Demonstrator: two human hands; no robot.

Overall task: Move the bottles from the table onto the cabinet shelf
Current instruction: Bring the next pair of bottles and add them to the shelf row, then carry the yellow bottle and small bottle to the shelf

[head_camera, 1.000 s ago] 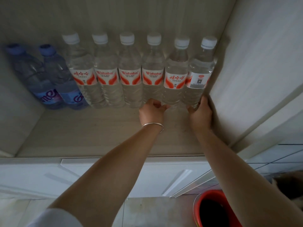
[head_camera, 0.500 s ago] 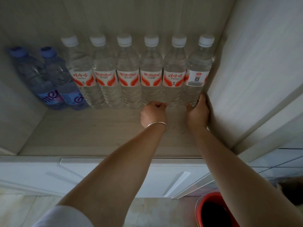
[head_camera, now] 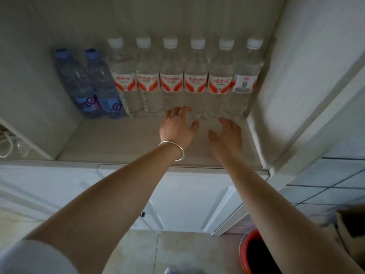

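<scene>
Bottles (head_camera: 195, 84) look full, heavy, slick; I'd grip them mid-body. My left hand (head_camera: 177, 127) and right hand (head_camera: 227, 135) hang open, empty, near them.

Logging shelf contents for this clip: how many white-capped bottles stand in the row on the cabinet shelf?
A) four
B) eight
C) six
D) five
C: six white-capped bottles stand side by side on the cabinet shelf, to the right of two blue-capped bottles.
</scene>
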